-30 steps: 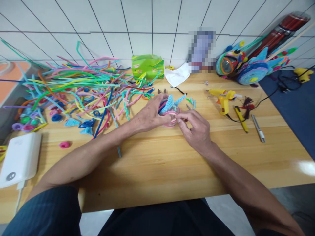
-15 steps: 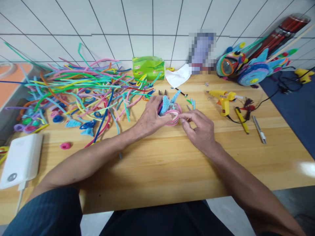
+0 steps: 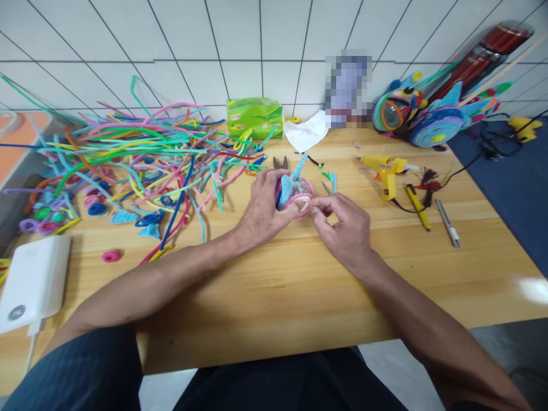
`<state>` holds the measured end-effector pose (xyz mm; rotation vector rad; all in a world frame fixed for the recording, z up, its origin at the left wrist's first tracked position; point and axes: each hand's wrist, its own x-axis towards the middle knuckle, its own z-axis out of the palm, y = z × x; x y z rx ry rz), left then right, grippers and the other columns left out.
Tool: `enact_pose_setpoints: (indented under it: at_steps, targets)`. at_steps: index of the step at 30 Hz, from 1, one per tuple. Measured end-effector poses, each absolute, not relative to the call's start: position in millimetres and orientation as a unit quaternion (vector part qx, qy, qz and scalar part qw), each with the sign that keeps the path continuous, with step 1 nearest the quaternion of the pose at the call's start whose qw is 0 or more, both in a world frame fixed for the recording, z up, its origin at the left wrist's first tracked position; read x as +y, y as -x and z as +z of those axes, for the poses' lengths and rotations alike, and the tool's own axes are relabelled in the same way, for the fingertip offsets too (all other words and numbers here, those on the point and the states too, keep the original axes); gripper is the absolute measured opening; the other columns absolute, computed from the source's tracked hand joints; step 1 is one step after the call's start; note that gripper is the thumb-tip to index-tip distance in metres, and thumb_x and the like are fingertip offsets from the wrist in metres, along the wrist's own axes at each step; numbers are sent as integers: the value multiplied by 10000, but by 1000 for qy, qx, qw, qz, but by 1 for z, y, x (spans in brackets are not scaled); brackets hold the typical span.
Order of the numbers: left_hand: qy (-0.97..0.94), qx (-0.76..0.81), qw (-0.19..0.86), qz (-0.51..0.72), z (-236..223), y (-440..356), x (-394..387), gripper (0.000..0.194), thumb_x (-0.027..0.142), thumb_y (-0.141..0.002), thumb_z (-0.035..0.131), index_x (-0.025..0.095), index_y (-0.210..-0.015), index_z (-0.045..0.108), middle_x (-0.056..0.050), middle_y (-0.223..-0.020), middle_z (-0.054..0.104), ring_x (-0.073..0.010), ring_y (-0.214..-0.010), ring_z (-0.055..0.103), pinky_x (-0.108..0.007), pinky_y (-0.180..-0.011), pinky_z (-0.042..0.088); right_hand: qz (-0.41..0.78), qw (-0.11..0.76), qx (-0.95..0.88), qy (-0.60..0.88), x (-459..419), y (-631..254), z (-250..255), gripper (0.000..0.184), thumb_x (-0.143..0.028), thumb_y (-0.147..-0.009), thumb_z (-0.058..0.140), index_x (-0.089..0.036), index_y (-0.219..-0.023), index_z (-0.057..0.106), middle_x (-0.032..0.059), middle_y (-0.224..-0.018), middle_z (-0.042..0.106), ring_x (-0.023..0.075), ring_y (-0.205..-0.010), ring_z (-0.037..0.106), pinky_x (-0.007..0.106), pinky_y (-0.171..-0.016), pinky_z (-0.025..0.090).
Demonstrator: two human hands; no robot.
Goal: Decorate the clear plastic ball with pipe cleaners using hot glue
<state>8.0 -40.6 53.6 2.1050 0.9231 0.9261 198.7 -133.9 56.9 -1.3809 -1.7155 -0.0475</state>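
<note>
My left hand [image 3: 262, 212] is closed around a small craft piece [image 3: 294, 188] made of coiled pink, blue and light-blue pipe cleaners, held just above the wooden table [image 3: 274, 285]. My right hand [image 3: 345, 225] pinches the pink outer strand at the piece's right edge with thumb and forefinger. A light-blue fuzzy strip sticks up from the top of the piece. Small pliers [image 3: 280, 162] lie just behind it.
A big heap of coloured pipe cleaners [image 3: 141, 154] covers the table's left. A white power bank [image 3: 32, 282] lies at front left. A yellow glue gun [image 3: 385, 171], a yellow tool [image 3: 414, 205] and a pen knife [image 3: 447, 222] lie to the right. Green pack [image 3: 254, 117] and finished craft [image 3: 428, 114] stand behind.
Both hands have shifted a little toward the wall with the piece. My right fingers moved from beside the pink ring to pinching its right edge.
</note>
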Motion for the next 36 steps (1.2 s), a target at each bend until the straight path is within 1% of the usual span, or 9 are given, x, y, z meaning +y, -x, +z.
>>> enact_pose_setpoints:
  at_steps: [6, 14, 20, 25, 26, 28, 30, 34, 36]
  targets:
    - [-802, 362, 327, 344, 57, -8, -45, 615, 529, -945, 740, 218, -1412, 488, -171, -1476, 597, -338, -1423, 545, -557, -1253, 443, 41, 477, -656, 584, -136, -193, 59, 172, -123, -934, 696, -268, -950, 788, -15, -866, 833, 156, -690, 722, 306, -708, 595]
    - [-801, 380, 305, 348, 57, -9, -49, 610, 542, -925, 788, 259, -1369, 482, -135, -1443, 612, -322, -1366, 564, -544, -1223, 456, 161, 499, -583, 621, -139, -186, 65, 102, -261, -961, 725, -259, -951, 826, -3, -878, 866, 161, -721, 774, 310, -724, 633]
    - [-785, 386, 318, 367, 49, -11, -50, 732, 628, -870, 859, 250, -1362, 470, -133, -1398, 597, -322, -1335, 576, -521, -1201, 478, 195, 512, -558, 623, -140, -188, 63, 114, -281, -963, 738, -249, -993, 843, 14, -950, 887, 180, -796, 809, 343, -790, 639]
    - [-800, 371, 371, 292, 71, -1, -44, 930, 770, -716, 925, 233, -1349, 506, -143, -1372, 611, -358, -1296, 614, -552, -1148, 530, 198, 513, -553, 626, -138, -195, 63, 129, -265, -960, 727, -239, -1004, 846, 15, -956, 885, 182, -822, 812, 345, -800, 635]
    - [-802, 365, 391, 268, 78, 2, -42, 908, 807, -730, 894, 241, -1338, 527, -130, -1353, 629, -349, -1261, 635, -542, -1114, 554, 204, 511, -554, 625, -137, -196, 64, 130, -265, -962, 727, -239, -1008, 845, 14, -955, 885, 179, -814, 811, 339, -790, 636]
    - [-788, 373, 439, 216, 92, 9, -36, 771, 873, -874, 709, 251, -1306, 564, -99, -1245, 684, -316, -1151, 679, -505, -1018, 598, 208, 507, -565, 617, -136, -198, 64, 129, -262, -965, 725, -241, -1006, 844, 10, -955, 885, 173, -797, 808, 329, -774, 637]
    - [-781, 379, 453, 205, 101, 14, -30, 755, 886, -939, 597, 240, -1328, 569, -104, -1277, 698, -310, -1160, 690, -483, -995, 614, 193, 505, -583, 607, -136, -199, 65, 128, -258, -968, 721, -243, -999, 845, 11, -952, 883, 170, -792, 803, 330, -779, 640]
    - [-791, 322, 476, 211, 107, 19, -18, 794, 890, -941, 598, 289, -1459, 585, -107, -1478, 676, -333, -1357, 655, -457, -1082, 606, 151, 500, -609, 598, -136, -198, 64, 130, -237, -973, 713, -257, -987, 841, 10, -947, 875, 171, -786, 793, 343, -803, 643]
    - [-791, 304, 499, 179, 109, 21, -13, 801, 932, -942, 542, 313, -1437, 660, -104, -1512, 684, -347, -1368, 664, -441, -1041, 629, 143, 497, -613, 598, -136, -198, 63, 127, -233, -975, 716, -264, -985, 839, 8, -948, 874, 173, -787, 791, 346, -804, 642]
